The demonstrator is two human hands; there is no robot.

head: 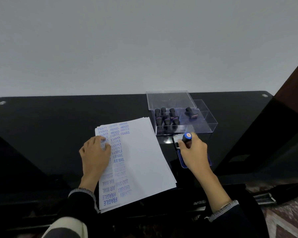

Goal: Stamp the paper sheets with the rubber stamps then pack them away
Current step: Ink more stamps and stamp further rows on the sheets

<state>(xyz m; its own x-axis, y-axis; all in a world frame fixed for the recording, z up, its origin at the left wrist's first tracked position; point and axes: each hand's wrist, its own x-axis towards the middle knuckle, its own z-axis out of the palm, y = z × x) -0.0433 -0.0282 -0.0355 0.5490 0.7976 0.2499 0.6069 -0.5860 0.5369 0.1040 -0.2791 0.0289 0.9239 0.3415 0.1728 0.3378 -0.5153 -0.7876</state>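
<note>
A stack of white paper sheets (141, 155) lies on the black table, its left side covered in blue stamped words such as SAMPLE, AIR MAIL and FRAGILE. My left hand (95, 152) rests flat on the stamped part, fingers straight. My right hand (193, 151) grips a rubber stamp with a blue top (187, 136), held down over the blue ink pad (181, 158) to the right of the sheets. A clear plastic box (205, 117) behind the pad holds several dark-handled stamps (166, 118); one more stamp (190, 113) lies tilted in its right part.
The box's clear lid (169, 98) stands raised at its back. The glossy black table (58, 126) runs up to a pale wall. A dark wooden piece (292, 93) rises at the right edge. Patterned floor (286, 219) shows at the lower right.
</note>
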